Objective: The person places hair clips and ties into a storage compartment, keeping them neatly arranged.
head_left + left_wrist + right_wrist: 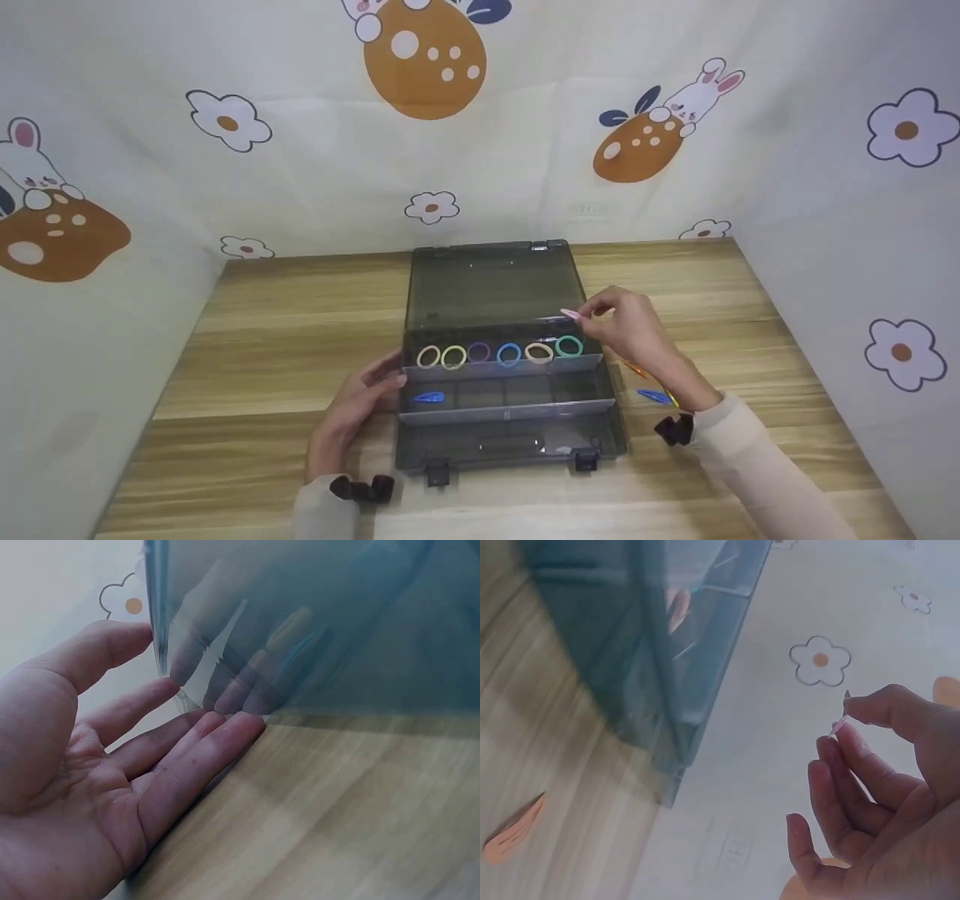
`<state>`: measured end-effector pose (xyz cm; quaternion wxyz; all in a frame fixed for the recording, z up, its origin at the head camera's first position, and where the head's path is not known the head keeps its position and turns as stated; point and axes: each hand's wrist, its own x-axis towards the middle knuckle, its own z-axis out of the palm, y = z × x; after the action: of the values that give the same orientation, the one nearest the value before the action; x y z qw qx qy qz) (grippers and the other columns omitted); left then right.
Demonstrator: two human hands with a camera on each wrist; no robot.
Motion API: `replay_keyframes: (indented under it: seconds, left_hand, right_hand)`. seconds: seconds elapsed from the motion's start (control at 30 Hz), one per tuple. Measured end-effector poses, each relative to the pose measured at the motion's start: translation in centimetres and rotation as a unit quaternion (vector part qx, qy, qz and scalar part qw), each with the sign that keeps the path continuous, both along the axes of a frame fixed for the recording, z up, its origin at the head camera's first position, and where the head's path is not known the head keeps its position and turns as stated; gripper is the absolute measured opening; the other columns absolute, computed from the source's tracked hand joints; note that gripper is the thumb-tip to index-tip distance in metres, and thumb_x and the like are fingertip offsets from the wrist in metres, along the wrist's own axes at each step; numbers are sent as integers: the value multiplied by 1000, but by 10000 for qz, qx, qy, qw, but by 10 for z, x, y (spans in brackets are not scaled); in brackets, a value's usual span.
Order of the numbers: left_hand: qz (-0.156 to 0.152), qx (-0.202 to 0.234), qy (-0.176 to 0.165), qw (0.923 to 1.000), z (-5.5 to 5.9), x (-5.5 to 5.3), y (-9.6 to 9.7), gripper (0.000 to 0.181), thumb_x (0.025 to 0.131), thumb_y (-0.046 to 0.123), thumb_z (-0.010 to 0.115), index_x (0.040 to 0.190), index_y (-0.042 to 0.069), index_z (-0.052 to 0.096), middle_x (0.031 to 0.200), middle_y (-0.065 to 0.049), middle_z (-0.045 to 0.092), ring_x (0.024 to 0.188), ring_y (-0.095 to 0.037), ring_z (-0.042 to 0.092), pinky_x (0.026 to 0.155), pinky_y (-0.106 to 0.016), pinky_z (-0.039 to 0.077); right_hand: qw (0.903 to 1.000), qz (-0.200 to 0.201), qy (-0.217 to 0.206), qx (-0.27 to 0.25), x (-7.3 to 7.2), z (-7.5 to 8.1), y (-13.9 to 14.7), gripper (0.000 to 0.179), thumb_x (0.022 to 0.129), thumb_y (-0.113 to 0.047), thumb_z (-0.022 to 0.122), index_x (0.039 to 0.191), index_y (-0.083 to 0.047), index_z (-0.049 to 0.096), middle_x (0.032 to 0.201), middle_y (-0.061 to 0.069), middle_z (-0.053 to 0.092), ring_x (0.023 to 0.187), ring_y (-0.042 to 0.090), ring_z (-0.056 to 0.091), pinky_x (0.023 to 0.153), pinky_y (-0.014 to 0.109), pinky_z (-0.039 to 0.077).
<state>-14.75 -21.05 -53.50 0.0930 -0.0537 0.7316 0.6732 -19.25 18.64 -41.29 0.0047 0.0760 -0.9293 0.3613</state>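
Observation:
A dark see-through plastic box [510, 439] stands with its lid [495, 285] tipped back. My left hand [360, 405] rests against its left side; in the left wrist view the fingers [202, 750] reach out nearly straight to the wall. Over the box's right back part, my right hand [630, 326] pinches a pink snap hair clip [571, 314] between thumb and fingertips. Several coloured hair ties, among them a green one [568, 346], stand in a row in the back compartment. A blue hair clip [429, 397] lies in the middle compartment, at its left end.
On the wooden table [300, 330], right of the box, lie another blue hair clip [654, 396], an orange one [634, 367] and a yellow one [671, 399], partly hidden by the right forearm. A patterned cloth [510, 165] hangs behind and at both sides.

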Motion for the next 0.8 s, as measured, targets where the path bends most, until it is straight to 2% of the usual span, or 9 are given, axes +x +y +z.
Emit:
replay_keyframes:
  seconds: [0.1, 0.23, 0.37, 0.5, 0.8]
  left_hand:
    - [-15, 13, -12, 10000, 0, 0, 0, 57, 90, 12, 71, 143, 2, 53, 149, -16, 53, 143, -30, 45, 120, -41, 32]
    - [-25, 44, -9, 10000, 0, 0, 0, 58, 90, 12, 71, 144, 1, 52, 150, -17, 52, 143, -31, 44, 121, -43, 29]
    - [-94, 103, 24, 9999, 0, 0, -1, 57, 91, 11, 70, 144, 1, 51, 151, -17, 51, 143, -31, 44, 116, -32, 37]
    - [-216, 215, 110, 9995, -1, 0, -1, 57, 92, 8, 68, 145, -1, 49, 151, -18, 50, 140, -33, 48, 104, -17, 43]
    - [-239, 231, 121, 9994, -2, 0, -1, 57, 92, 8, 68, 145, -1, 50, 151, -19, 50, 140, -33, 47, 102, -15, 43]
  right_hand:
    - [9998, 187, 96, -1, 2, 4, -11, 8, 86, -14, 75, 89, -7, 78, 95, 10, 71, 90, 26, 62, 77, 33, 46]
    - [9988, 412, 263, -86, 4, 6, -24, 6, 85, -13, 76, 89, -8, 78, 94, 8, 71, 89, 23, 64, 78, 35, 50]
    - [9961, 689, 543, -86, 6, 4, -36, 7, 83, -11, 77, 88, -7, 78, 93, 8, 72, 91, 25, 68, 82, 41, 55]
    - [9926, 926, 774, -110, 8, 0, -48, 7, 82, -11, 79, 87, -6, 78, 91, 7, 72, 91, 27, 69, 83, 44, 56]
    - [9829, 1511, 1032, -215, 5, -13, -75, 5, 81, -11, 78, 86, -9, 78, 89, 4, 72, 91, 23, 67, 85, 44, 55]
